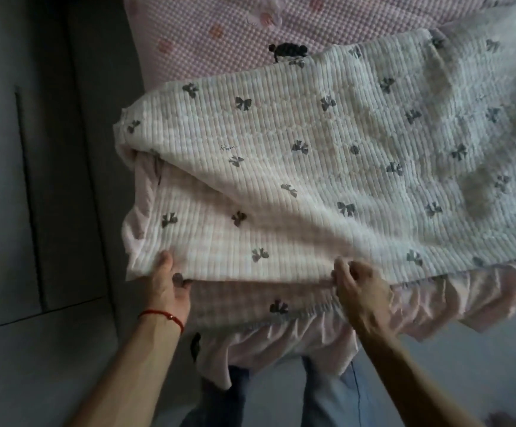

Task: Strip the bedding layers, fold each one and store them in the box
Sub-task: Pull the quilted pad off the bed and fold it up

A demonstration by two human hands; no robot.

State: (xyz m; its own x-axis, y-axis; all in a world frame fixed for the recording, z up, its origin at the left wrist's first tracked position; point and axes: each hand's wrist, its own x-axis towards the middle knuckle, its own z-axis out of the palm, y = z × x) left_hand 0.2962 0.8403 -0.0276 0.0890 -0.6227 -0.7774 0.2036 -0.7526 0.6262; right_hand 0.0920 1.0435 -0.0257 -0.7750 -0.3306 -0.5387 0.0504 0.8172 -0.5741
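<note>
While lifted, quilt (296,167) edge pinched by left hand (169,288), right hand (358,291) (both below).

Both arms reach forward and down from the bottom edge, forearms bare. The left hand (167,288) sits palm-inward, thumb on top and fingers curled beneath — a pinching grip — with a red string bracelet (161,315) round the wrist. The right hand (359,288) lies knuckles-up, fingers bunched tightly in a clenched hold — slightly blurred. Legs in blue jeans (327,396) stand below.

Grey floor (50,365) open at left — quilt (281,164) heaped over pink mattress (219,35)
</note>
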